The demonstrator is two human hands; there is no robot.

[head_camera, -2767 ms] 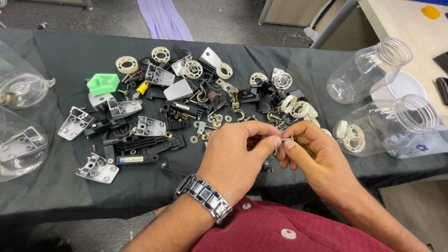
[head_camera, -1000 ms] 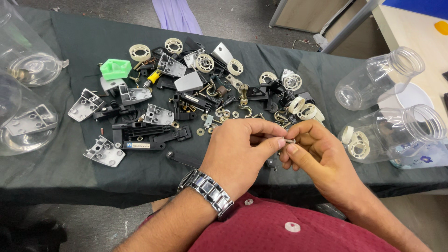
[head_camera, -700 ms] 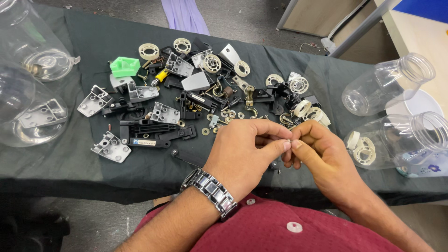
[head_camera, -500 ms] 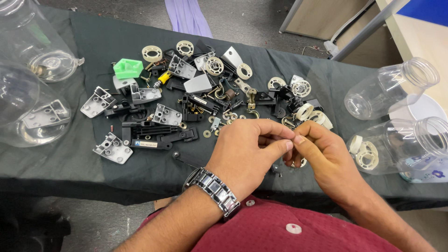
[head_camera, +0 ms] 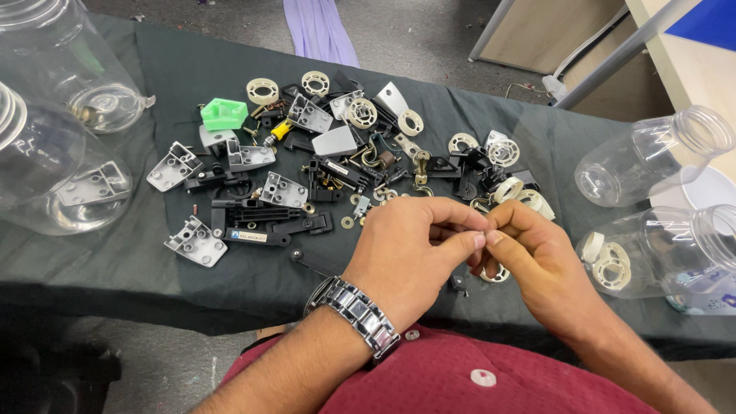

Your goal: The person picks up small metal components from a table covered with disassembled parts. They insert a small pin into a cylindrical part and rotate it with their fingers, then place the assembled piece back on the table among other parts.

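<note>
A dark cloth covers the surface (head_camera: 107,268), with grey floor and a strip of purple fabric (head_camera: 322,31) beyond its far edge. Near the front edge, the left hand (head_camera: 410,257) and the right hand (head_camera: 540,264) meet fingertip to fingertip. The thumb and forefinger of each hand are pinched together at the same spot, and whatever small part sits between them is hidden by the fingers; it cannot be told what it is. A metal watch (head_camera: 356,314) sits on the left wrist, above a red shirt (head_camera: 460,379).

A cream ring (head_camera: 494,274) lies on the cloth just under the right hand, partly covered by it. A small black piece (head_camera: 458,284) lies just beside it, between the two wrists.

Beyond the hands a heap of parts is spread across the middle of the cloth: grey brackets (head_camera: 195,241), black bars (head_camera: 268,226), cream wheels (head_camera: 263,91), a green block (head_camera: 224,114) and a yellow piece (head_camera: 280,132).

Clear plastic jars lie on their sides at both ends. The left jar (head_camera: 57,172) holds a grey bracket. The right jar (head_camera: 667,249) holds cream rings, near the right hand but apart from it.
</note>
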